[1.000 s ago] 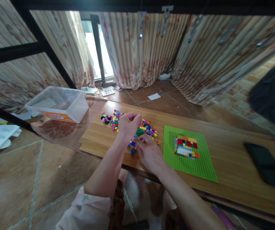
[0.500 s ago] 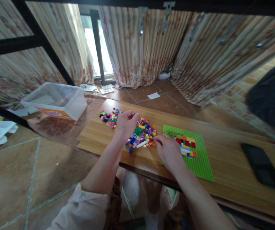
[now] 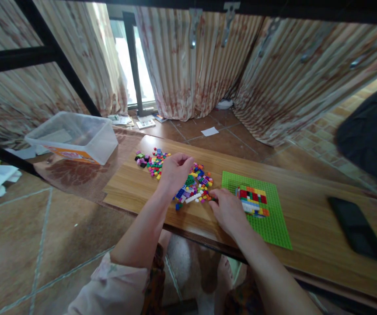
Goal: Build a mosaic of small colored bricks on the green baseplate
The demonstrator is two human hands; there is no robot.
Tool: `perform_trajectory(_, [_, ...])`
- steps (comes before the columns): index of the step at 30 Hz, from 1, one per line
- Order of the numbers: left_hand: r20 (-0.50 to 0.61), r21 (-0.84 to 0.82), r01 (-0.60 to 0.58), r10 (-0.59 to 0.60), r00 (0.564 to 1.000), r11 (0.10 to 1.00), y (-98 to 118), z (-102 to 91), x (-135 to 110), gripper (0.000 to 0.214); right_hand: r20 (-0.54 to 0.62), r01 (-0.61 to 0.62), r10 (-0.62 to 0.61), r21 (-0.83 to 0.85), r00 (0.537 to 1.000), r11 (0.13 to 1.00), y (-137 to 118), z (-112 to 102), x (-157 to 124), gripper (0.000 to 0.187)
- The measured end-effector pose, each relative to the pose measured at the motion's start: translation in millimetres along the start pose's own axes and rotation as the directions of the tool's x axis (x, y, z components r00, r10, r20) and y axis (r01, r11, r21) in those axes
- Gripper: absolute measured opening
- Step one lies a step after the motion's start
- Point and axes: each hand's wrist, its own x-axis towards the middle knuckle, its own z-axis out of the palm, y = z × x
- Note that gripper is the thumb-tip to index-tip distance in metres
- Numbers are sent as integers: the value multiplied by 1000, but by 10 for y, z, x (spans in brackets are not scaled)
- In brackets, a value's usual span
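Observation:
My left hand [image 3: 176, 171] hovers over a pile of loose toy bricks [image 3: 195, 189], thumb and fingertips pinched together; what they hold, if anything, is too small to name. At the pile's right edge is my right hand [image 3: 229, 210], its thumb and index finger slightly apart beside the nearest bricks. Just right of that hand lies a green baseplate [image 3: 275, 223], partly covered by it. On the plate sits a built block of bricks [image 3: 254, 199] in red, yellow, orange, white and blue. A white long brick [image 3: 192, 198] lies at the pile's front.
The wooden table [image 3: 306, 210] carries a black phone [image 3: 359, 229] at the right. A clear plastic bin [image 3: 77, 138] with an orange label stands beyond the left end. Papers [image 3: 145, 123] lie on the floor near the curtains [image 3: 188, 70]. A dark rounded object [image 3: 372, 131] is at far right.
My right hand has shifted slightly left and down to the pile's edge, its thumb and index finger parting. My left hand stays pinched above the bricks. The view has shifted slightly.

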Motion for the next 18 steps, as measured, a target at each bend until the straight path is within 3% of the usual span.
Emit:
perform_trajectory(8, [26,108,-46,44,999,993,-10,-5,4,19,30,-35,33,96,999,995,-45,-8,29,21])
perform_trajectory(13, [72,99,-34,27,997,994,-25,38,-22,21,-109,35,-11,227,994,973,2,-130,-6,21])
perform_trajectory(18, [267,116,-53,21,964,992,23,180,-134,22,-245,113,-3,438,969,892,164,-318,-86,18])
